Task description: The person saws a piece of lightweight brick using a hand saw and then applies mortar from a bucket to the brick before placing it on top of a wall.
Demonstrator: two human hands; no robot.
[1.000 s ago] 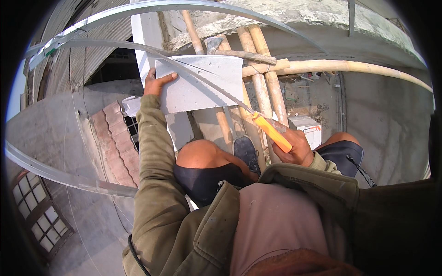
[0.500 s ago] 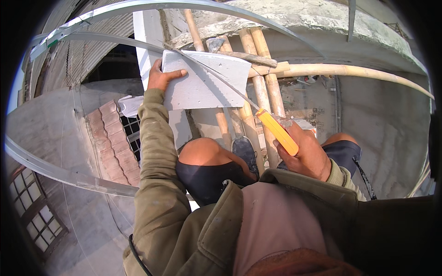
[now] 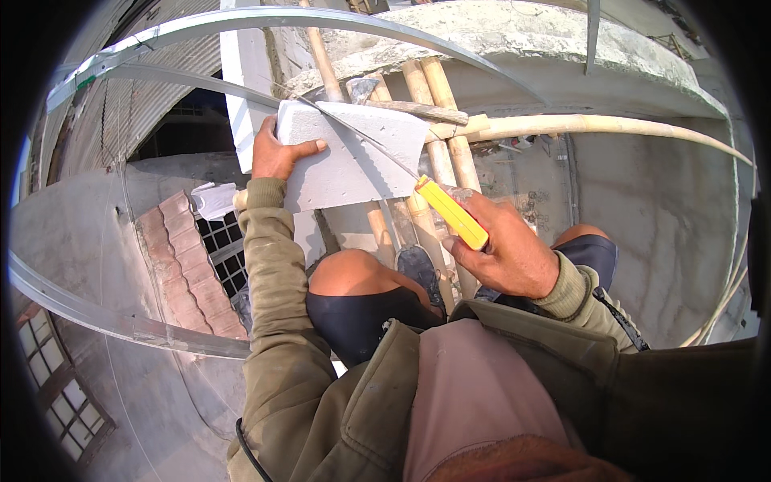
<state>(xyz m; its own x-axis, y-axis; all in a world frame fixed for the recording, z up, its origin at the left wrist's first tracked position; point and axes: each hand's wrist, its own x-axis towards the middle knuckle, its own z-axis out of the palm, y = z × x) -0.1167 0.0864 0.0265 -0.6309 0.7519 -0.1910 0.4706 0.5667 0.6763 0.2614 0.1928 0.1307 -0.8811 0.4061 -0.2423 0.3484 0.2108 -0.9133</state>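
Observation:
A pale, porous lightweight concrete block (image 3: 345, 177) lies tilted in front of me, above the bamboo poles. My left hand (image 3: 281, 153) grips it at its left end, thumb laid over the face and fingers behind the edge. My right hand (image 3: 510, 249) is closed round the yellow handle of a hand saw (image 3: 454, 213). The saw's thin blade, seen nearly edge-on, runs diagonally across the block up to its top left corner. A dark shadow line falls beside the blade. How deep the blade sits cannot be made out.
Bamboo poles (image 3: 438, 157) form a scaffold under my shoe (image 3: 418, 269). A hammer (image 3: 422, 111) lies on them beyond the block. Curved metal channels (image 3: 265, 18) arch overhead and at left. Reddish roof tiles (image 3: 181, 265) lie below left; a curved concrete wall (image 3: 642, 217) stands right.
My right hand has pushed the saw forward and left, so its handle is nearer the block. My left hand keeps its grip. The whole view has shifted slightly.

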